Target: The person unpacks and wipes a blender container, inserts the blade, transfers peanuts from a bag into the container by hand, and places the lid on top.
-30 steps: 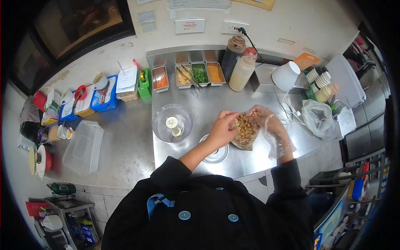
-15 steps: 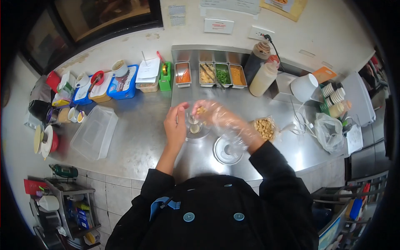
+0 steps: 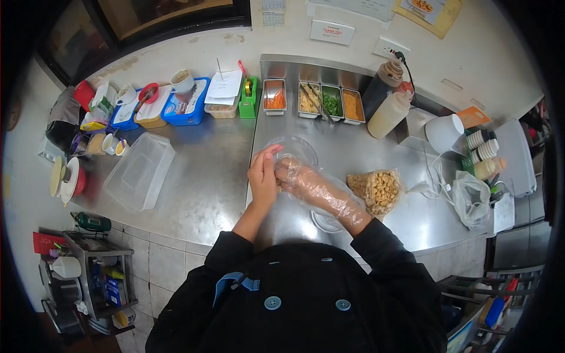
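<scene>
My left hand [image 3: 263, 176] is bare, its fingers stretched out and cupped beside my right hand. My right hand [image 3: 297, 178] wears a clear plastic glove. Its fingers curl in against the left palm, and what they hold, if anything, is hidden. Just beyond both hands is a clear round plastic container [image 3: 307, 148], partly covered by them. A clear bag of nuts [image 3: 379, 188] lies to the right of my gloved wrist. Under the right forearm a round clear lid [image 3: 322, 223] shows in part.
Metal pans of shredded carrot [image 3: 274, 97], chopped greens [image 3: 332, 103] and orange crumbs [image 3: 352, 106] stand at the back, with tongs [image 3: 321, 106] across them. Squeeze bottles [image 3: 389, 112] are right of them. A clear plastic tub [image 3: 141, 172] lies left; a plastic bag [image 3: 471, 200] lies right.
My gloved right hand has turned down and in towards the left palm; nuts seen at its fingertips are now hidden. The view has shifted, and the forearm covers more of the lid.
</scene>
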